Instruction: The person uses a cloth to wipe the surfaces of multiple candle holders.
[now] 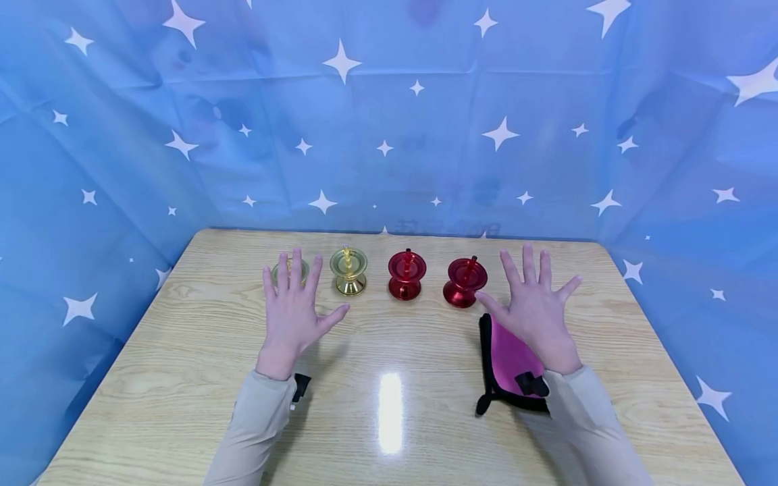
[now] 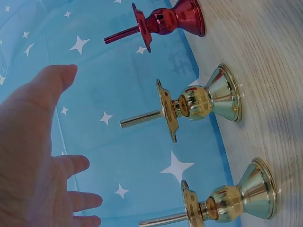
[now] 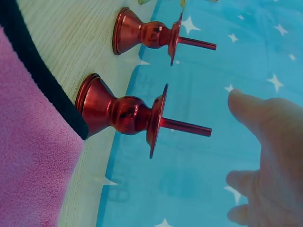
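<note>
Both hands hover over the table with fingers spread and nothing held. My left hand (image 1: 290,317) is nearest a gold candle holder (image 1: 281,273), which it partly hides in the head view. Beside that stands a second gold candle holder (image 1: 349,271). To the right come two red candle holders, one upright near the middle (image 1: 406,275) and another (image 1: 464,282) close to my right thumb. Each has a dish with a thin tube rising from it. My right hand (image 1: 537,314) is above a pink cloth with black edging (image 1: 510,354), covering part of it.
The wooden table (image 1: 182,378) carries a bright light reflection (image 1: 390,412) in front of the holders. A blue curtain with white stars (image 1: 389,121) encloses the back and both sides of the table.
</note>
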`<state>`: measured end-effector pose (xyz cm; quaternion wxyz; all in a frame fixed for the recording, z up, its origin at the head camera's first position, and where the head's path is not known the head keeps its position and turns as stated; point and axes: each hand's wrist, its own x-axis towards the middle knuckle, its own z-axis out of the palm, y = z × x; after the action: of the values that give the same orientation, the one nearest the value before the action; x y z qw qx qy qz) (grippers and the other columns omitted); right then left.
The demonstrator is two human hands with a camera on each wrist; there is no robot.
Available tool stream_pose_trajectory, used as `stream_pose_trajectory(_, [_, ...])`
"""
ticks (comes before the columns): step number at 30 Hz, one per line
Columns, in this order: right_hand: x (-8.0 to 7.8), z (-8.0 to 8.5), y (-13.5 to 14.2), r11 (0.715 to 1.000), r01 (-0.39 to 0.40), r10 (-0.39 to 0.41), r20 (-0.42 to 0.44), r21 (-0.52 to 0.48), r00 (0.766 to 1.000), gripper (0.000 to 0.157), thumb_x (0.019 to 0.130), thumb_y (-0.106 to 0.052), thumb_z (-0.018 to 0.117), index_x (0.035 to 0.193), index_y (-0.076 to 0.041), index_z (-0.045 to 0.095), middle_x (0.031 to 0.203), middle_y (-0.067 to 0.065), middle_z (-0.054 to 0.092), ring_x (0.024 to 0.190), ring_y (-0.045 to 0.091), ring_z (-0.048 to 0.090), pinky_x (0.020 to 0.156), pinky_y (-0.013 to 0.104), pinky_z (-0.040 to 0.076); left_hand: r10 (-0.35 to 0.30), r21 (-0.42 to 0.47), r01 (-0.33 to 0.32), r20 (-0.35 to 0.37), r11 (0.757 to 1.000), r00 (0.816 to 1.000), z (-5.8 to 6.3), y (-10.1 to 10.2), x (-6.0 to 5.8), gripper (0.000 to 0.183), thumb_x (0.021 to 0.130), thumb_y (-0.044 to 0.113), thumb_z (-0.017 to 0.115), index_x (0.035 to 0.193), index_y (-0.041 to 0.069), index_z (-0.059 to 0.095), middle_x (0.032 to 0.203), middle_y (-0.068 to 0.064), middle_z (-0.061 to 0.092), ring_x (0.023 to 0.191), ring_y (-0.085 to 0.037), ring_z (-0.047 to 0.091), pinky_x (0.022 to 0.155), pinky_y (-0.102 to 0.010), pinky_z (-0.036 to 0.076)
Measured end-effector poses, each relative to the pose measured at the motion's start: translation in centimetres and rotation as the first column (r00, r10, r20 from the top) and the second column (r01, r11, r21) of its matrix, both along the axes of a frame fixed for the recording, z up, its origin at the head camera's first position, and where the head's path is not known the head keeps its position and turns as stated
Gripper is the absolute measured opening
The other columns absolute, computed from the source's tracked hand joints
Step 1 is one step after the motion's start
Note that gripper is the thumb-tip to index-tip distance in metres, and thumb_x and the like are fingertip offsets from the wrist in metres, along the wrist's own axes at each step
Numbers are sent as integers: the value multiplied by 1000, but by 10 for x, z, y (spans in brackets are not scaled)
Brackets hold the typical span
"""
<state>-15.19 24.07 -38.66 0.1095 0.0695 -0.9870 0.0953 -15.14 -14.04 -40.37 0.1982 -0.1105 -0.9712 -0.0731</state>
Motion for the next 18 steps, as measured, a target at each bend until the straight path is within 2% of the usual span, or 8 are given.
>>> stream_pose_trajectory(5, [0,1,0,1000,10,-10,-16,6,1000,84,86,-60,51,149,-13,22,153,24,6,138,47,0,88,78,-13,6,19,-6,7,1000,1000,-1,-4,-1,93,75,65,59,145,10,33,152,-23,17,138,-43,13,109,-59,2])
stream_pose_trajectory(9, [0,3,2,1000,25,-26,-94,-9,995,80,85,-52,58,146,-11,28,151,24,19,134,48,20,91,79,8,0,89,3,-29,996,1000,-2,-9,-2,84,77,52,67,141,6,37,147,-24,27,136,-42,20,109,-59,8])
stream_pose_trajectory(13, [3,5,4,996,23,-43,-239,-84,970,68,83,-35,67,137,-4,41,139,26,39,116,49,43,82,71,33,-14,223,49,-157,974,988,-6,-16,-5,64,77,30,73,128,-1,49,134,-25,47,125,-43,38,105,-59,22])
stream_pose_trajectory(16, [6,6,7,988,1,-54,-344,-152,937,57,80,-24,71,127,1,51,125,27,52,104,49,51,70,64,42,-11,313,101,-277,944,961,-13,-22,-9,52,73,17,75,116,-6,57,118,-25,58,110,-43,51,97,-56,33])
stream_pose_trajectory(18, [8,6,9,983,-7,-65,-381,-185,922,51,80,-19,71,123,3,55,118,27,56,101,47,54,66,61,43,2,361,122,-327,925,945,-17,-26,-11,48,71,12,77,111,-8,59,111,-25,62,102,-43,55,92,-54,38])
